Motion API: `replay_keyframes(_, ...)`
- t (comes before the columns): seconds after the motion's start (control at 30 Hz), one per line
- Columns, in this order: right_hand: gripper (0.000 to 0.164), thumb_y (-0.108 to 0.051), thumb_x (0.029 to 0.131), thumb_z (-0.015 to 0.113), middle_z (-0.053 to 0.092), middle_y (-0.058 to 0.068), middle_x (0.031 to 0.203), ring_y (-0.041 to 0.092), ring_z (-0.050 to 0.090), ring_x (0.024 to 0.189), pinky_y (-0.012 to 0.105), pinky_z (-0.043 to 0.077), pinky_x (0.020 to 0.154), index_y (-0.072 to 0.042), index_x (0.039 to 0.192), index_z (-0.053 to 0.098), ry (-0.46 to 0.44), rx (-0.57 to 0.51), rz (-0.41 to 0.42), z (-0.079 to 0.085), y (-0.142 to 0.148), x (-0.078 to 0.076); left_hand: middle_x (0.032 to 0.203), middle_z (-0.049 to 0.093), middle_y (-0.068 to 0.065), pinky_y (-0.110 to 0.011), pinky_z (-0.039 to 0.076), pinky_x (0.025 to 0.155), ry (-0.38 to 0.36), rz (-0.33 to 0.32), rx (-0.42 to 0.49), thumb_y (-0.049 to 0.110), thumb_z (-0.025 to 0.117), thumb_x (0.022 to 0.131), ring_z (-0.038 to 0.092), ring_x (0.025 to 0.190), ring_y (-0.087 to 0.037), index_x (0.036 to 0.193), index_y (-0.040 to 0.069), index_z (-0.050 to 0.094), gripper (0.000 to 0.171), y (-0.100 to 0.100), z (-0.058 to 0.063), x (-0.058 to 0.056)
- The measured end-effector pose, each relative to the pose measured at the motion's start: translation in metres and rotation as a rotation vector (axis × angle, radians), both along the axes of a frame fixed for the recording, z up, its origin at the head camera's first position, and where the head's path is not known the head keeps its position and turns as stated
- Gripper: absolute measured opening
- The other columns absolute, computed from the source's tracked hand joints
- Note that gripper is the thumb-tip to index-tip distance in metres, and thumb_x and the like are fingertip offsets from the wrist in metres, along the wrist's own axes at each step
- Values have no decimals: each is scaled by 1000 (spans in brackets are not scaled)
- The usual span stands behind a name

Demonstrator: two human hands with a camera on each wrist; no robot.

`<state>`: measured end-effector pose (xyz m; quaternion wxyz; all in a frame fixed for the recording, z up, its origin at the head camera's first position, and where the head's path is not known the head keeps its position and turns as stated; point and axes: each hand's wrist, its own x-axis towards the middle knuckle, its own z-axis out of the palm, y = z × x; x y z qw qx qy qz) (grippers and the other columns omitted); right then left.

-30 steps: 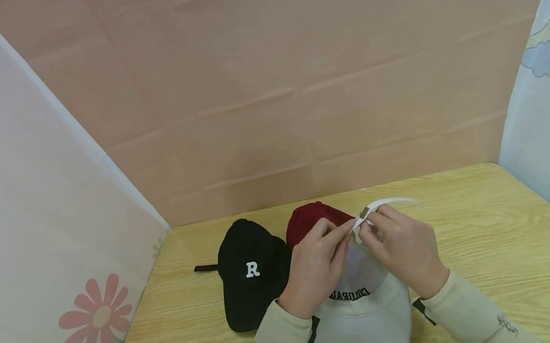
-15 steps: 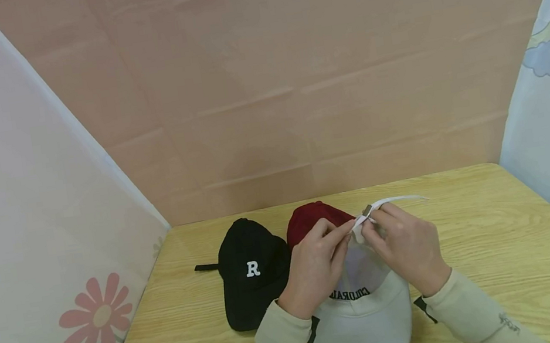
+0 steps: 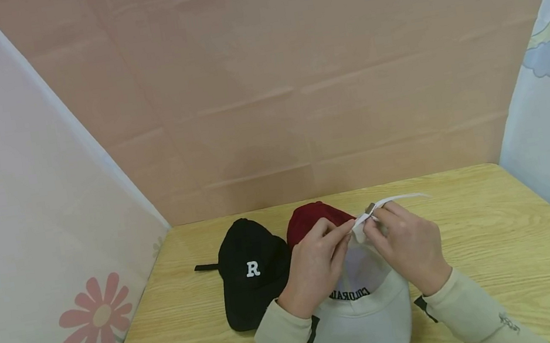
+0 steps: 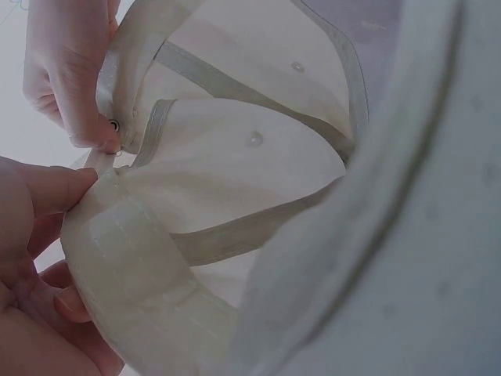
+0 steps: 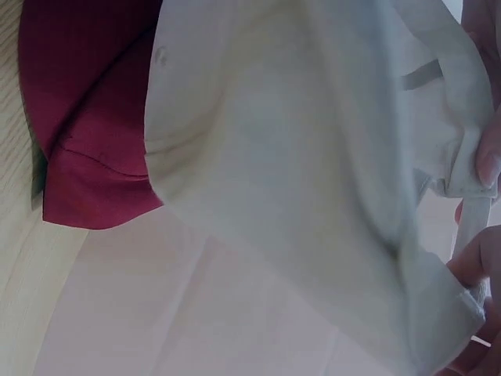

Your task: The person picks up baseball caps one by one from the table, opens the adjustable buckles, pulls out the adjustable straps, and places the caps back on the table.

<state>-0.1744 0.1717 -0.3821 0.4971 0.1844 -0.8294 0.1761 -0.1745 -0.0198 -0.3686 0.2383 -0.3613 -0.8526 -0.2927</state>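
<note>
A white cap (image 3: 361, 339) is held inside up with its brim towards me; dark lettering shows mirrored inside its front. At its back, my left hand (image 3: 315, 263) pinches the adjusting strap near the edge of the cap's opening. My right hand (image 3: 411, 246) pinches the same strap beside a small metal buckle (image 3: 370, 210). The strap's loose end (image 3: 409, 195) sticks out to the right. In the left wrist view, thumb and fingers of both hands meet close together at the strap, with the cap's lining (image 4: 235, 157) in front of them.
A black cap (image 3: 246, 303) with a white R lies to the left, its strap pointing left. Behind the white cap sits a dark red cap (image 3: 311, 219), partly covered. The wooden table (image 3: 510, 243) is bounded by a pinkish backdrop (image 3: 251, 80) and pale side panels.
My right hand has shifted slightly to the right, and the buckle has moved right along the strap with it. The left hand and the other caps stay in place.
</note>
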Motion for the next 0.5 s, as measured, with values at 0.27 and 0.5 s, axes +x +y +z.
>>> replay_keyframes(0.27,18,-12,83,57,63,2,72,7,46,43,23,33,35,-6,78,72,-4,-9,-9,0,1,-1,88,58,1,-7,40,58,5,-2,9,12,68,96,48,61,-3,125,14,72,30,1,0,0)
replay_keyframes(0.5,18,-12,83,55,62,2,70,6,44,42,23,31,35,-7,76,71,11,-25,-24,1,2,-2,88,58,1,-6,41,59,-6,-1,22,10,69,95,48,63,-3,125,14,72,31,1,1,0)
